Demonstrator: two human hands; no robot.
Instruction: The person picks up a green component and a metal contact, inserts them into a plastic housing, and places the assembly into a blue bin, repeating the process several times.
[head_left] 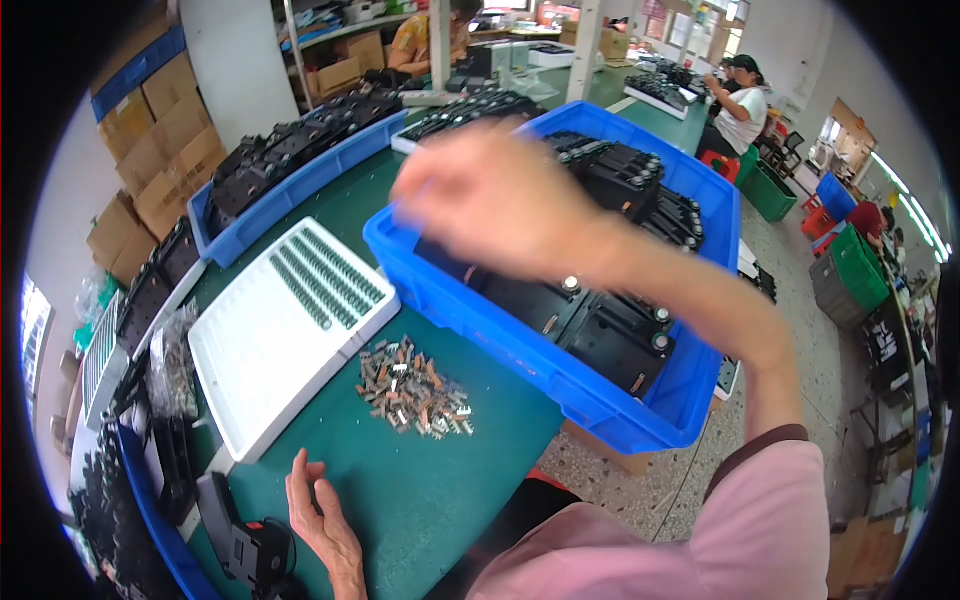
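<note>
My right hand, smeared by motion, is raised over the left rim of a large blue bin. Whether its fingers hold anything cannot be made out. Flat black plastic parts with round silver pieces fill that bin. Low on the green table, my left hand lies with its fingers loosely stretched and nothing in them. Beyond it sits a white foam tray with several rows of small dark green pieces at its far right end. Right of the tray is a loose heap of small brown and silver metal clips.
A long blue bin of black parts stands at the far left. Near my left hand is a black device. Cardboard boxes are stacked against the left wall. Two people sit farther off, one in a white shirt at the right.
</note>
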